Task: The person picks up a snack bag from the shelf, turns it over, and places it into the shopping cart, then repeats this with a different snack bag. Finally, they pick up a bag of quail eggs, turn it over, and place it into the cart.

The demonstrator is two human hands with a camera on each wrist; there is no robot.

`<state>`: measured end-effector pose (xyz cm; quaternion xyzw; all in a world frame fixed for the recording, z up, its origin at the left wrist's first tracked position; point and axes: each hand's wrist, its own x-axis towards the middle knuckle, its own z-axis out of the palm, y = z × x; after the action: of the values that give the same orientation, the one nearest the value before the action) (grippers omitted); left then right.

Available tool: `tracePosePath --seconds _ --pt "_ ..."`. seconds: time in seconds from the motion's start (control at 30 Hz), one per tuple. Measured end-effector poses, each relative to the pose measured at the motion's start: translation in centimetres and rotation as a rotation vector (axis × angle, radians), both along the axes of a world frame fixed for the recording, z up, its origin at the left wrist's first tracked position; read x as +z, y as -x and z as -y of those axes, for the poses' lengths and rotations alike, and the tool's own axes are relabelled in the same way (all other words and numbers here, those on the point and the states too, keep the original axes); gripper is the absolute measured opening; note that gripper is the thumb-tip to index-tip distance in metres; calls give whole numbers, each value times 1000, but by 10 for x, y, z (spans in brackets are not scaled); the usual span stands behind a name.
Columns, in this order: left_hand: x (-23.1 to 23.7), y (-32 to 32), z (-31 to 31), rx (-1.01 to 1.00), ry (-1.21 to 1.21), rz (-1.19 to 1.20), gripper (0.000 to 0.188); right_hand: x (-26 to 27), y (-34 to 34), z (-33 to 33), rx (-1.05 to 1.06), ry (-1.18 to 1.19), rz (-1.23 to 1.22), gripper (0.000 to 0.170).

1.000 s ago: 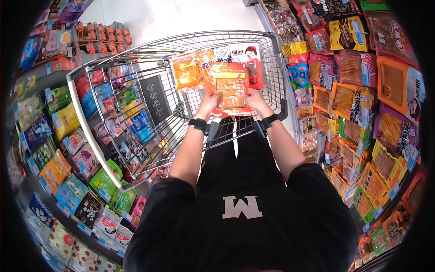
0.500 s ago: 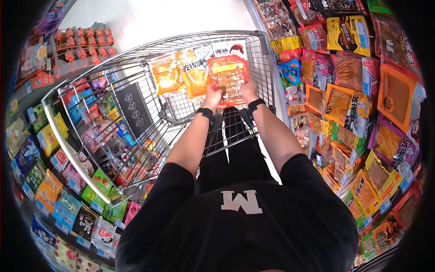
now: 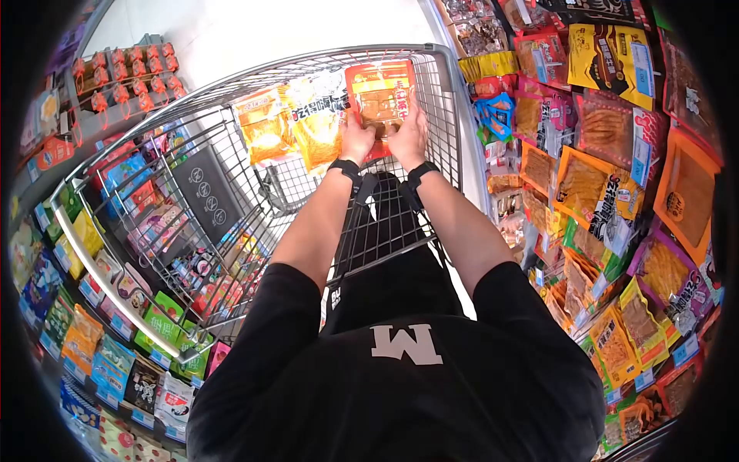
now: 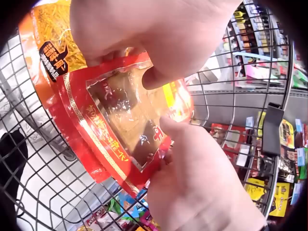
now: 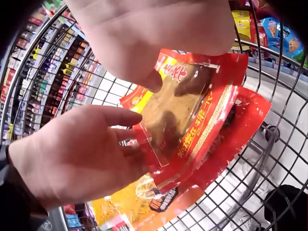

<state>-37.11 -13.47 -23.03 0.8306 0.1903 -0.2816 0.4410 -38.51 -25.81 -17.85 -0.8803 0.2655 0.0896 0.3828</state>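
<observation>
In the head view, a red packet (image 3: 382, 91) with a clear window lies at the cart's far right corner. My left hand (image 3: 358, 140) holds its near left edge, and my right hand (image 3: 408, 138) its right side. In the left wrist view, both thumbs rest over the packet (image 4: 130, 113); most fingers are hidden under it. Another red packet (image 5: 255, 108) shows beneath in the right wrist view. Left of them in the cart are an orange packet (image 3: 265, 127) and an orange-and-white one (image 3: 317, 115).
The wire cart (image 3: 300, 55) surrounds the packets, with a dark panel (image 3: 206, 189) at its left. Shelves of bagged snacks (image 3: 589, 181) stand close on the right, and more bags (image 3: 112, 369) line the left. Pale floor (image 3: 254, 27) lies beyond the cart.
Both hands and the red packet have moved away from the body, toward the cart's far end. The packet now covers the white packet with the cartoon figure. The cart has shifted left in the head view.
</observation>
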Motion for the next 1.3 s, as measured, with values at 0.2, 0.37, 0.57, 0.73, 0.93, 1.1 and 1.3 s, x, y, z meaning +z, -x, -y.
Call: tracePosePath --seconds 0.2,0.37,0.57,0.73,0.93,1.1,1.3 --pt "6 -2 -3 -135 -126 -60 73 5 5 -12 338 201 -156 70" --pt "18 2 -5 -119 -160 -5 62 -13 12 -12 466 240 -168 66" --pt "2 28 -29 23 194 -167 27 -20 22 -9 560 316 -154 71" --pt "47 31 -65 -25 433 -567 23 -2 11 -5 375 239 -114 63" --pt "72 42 -135 -130 453 -430 21 33 41 19 353 -129 -170 31" --pt "79 60 -183 -373 169 -163 32 93 95 0 495 -178 -206 30" --pt "227 77 -183 -868 52 7 35 161 167 -37 607 138 -74 24"
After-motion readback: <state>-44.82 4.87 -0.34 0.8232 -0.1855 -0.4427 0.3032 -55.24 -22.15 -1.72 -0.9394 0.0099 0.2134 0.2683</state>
